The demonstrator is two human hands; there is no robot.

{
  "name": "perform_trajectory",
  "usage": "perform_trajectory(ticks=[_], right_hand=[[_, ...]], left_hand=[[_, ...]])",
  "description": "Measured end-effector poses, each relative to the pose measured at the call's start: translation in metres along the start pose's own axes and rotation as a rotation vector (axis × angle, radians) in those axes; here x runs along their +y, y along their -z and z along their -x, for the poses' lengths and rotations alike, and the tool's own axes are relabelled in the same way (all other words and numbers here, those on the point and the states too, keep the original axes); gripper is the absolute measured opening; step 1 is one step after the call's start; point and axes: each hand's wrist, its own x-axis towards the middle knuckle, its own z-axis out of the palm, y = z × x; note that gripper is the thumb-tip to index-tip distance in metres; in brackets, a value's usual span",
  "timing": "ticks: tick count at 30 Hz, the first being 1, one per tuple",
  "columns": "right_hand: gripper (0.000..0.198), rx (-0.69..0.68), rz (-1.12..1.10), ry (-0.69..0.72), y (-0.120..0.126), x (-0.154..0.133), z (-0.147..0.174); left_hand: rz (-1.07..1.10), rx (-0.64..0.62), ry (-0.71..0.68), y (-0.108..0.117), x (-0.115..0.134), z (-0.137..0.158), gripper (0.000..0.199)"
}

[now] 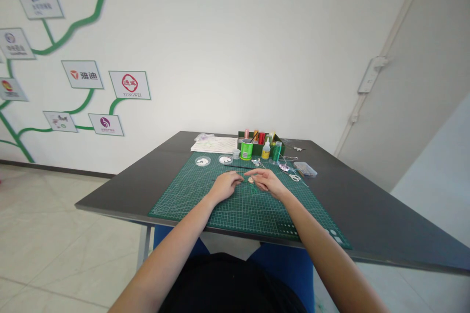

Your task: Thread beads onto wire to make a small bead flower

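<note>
My left hand [224,186] rests low over the green cutting mat [183,200], its fingers closed around what looks like a thin green stem. Facing it, my right hand [269,182] has the index finger reaching toward the left fingertips, with the other fingers curled under. A small pale, petal-like piece [251,180] shows between the two hands, with green strands below it. Whether the right fingers grip this piece is too small to tell. Just beyond the hands lies a dark thin rod [238,167] on the mat.
Two shallow round dishes [202,161] with small bits stand at the back left. Behind the mat are a green can [246,149], a yellow glue bottle [266,149] and a box of thread spools [261,138]. White-handled scissors [294,177] and a clear plastic case [305,169] lie right.
</note>
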Motion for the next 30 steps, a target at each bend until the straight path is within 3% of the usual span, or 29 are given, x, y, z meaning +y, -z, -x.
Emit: perform_trajectory(ticks=[19, 30], right_hand=[[0.046, 0.109, -0.030, 0.018, 0.002, 0.001, -0.001], [0.044, 0.093, -0.089, 0.041, 0.005, 0.004, -0.003]], left_hand=[[0.254, -0.065, -0.088, 0.004, 0.006, -0.002, 0.017], [0.508, -0.213, 0.020, 0.005, 0.011, -0.001, 0.019]])
